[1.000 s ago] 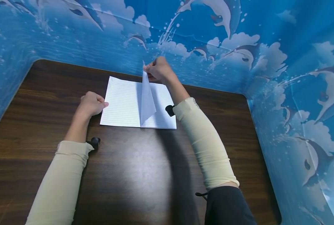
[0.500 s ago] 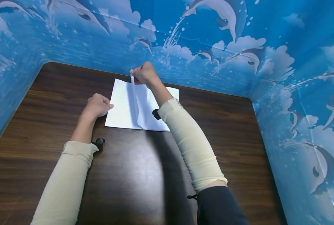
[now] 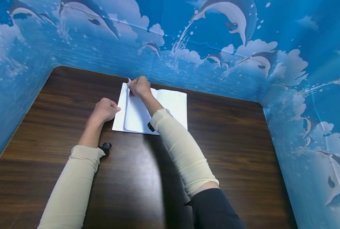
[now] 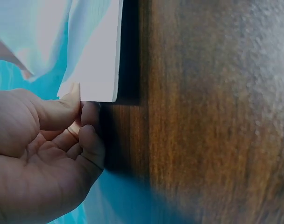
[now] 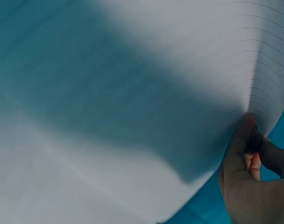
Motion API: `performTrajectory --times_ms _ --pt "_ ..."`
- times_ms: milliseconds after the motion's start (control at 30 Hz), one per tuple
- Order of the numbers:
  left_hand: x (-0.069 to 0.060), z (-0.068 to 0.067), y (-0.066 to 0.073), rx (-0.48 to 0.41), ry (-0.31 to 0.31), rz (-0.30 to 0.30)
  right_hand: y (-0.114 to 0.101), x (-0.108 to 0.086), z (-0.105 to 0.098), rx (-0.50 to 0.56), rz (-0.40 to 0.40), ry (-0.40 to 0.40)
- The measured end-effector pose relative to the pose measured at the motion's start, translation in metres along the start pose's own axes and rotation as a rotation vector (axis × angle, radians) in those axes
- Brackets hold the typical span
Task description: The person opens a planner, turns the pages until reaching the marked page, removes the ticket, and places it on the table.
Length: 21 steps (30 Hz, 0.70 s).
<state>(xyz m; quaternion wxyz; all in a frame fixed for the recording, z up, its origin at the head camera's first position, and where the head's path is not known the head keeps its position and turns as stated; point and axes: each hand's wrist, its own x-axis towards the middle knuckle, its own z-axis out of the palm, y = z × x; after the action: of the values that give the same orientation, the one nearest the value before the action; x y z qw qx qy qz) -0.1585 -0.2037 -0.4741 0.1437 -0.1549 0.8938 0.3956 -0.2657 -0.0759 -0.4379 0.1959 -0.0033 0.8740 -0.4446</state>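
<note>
An open notebook point(image 3: 172, 105) with lined white pages lies near the far edge of the table. My left hand point(image 3: 104, 110) pinches its left edge; in the left wrist view the thumb of that hand point(image 4: 44, 140) lies on top of the page edge point(image 4: 97, 70), fingers curled beneath. The right hand point(image 3: 140, 86) pinches a turned leaf point(image 3: 137, 114) by its upper edge, above the left page. In the right wrist view, thumb and forefinger of the right hand point(image 5: 252, 177) hold the curved sheet point(image 5: 132, 93), which has a broad shadow across it.
The dark wood-grain table point(image 3: 238, 152) spreads around the notebook. A blue curtain point(image 3: 164, 38) printed with dolphins and clouds rises along the far edge and both sides. My right forearm crosses in front of the notebook's lower part.
The right hand has moved left and lower, carrying the leaf from upright near the middle over to the left page. My left hand keeps its pinch on the left edge. The head view has shifted slightly.
</note>
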Motion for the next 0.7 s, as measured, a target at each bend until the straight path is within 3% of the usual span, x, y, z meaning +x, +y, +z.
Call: performTrajectory --times_ms 367,700 --pt "-0.003 -0.001 0.003 -0.004 -0.057 -0.028 0.024 0.003 0.029 0.028 -0.001 0.078" --pt "-0.004 -0.002 0.002 0.016 -0.053 0.018 0.022 0.002 0.033 -0.201 -0.095 0.032"
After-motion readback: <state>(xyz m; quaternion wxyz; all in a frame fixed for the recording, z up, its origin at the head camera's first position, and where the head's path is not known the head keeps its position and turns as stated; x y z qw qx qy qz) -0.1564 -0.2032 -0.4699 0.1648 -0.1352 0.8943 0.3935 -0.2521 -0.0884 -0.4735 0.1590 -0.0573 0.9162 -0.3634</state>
